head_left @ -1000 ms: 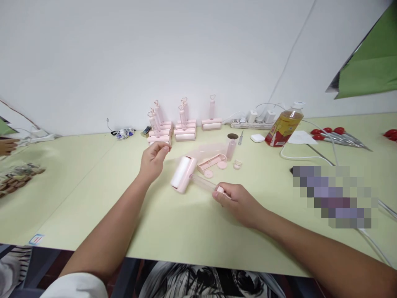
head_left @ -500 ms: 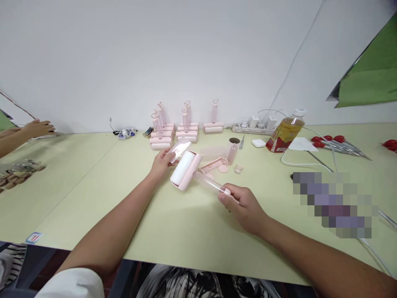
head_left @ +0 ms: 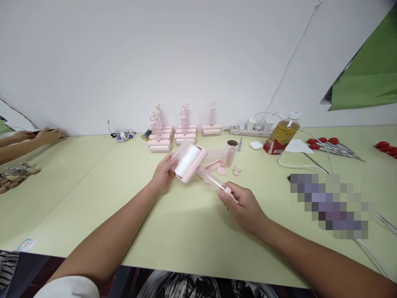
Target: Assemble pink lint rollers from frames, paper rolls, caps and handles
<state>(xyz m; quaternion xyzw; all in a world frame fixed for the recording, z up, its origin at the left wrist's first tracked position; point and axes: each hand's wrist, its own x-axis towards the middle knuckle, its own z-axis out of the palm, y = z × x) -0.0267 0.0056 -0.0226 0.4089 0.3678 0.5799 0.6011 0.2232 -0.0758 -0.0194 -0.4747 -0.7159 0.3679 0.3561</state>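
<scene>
A pink lint roller (head_left: 201,162) with a white roll and a clear pink handle is held over the table, tilted, its head up and to the left. My right hand (head_left: 243,203) is closed around the handle's lower end. My left hand (head_left: 165,174) grips a clear plastic cover (head_left: 179,152), which lies against the left side of the white roll. Whether the cover is seated on the head, I cannot tell. Just behind are loose pink parts: a curved frame piece (head_left: 215,165), a round disc (head_left: 221,171), a small cap (head_left: 236,170) and a clear handle tube (head_left: 230,156).
Several finished-looking lint rollers (head_left: 159,145) stand along the wall. A power strip (head_left: 251,131), a drink bottle (head_left: 281,134) and red-topped tools (head_left: 333,145) are to the right. A blurred object (head_left: 328,205) lies near my right arm. Another person's hands (head_left: 49,135) are at far left.
The clear cover in my left hand has come from behind the roller head to against the white roll. The head has shifted slightly up and right; my right hand keeps the handle.
</scene>
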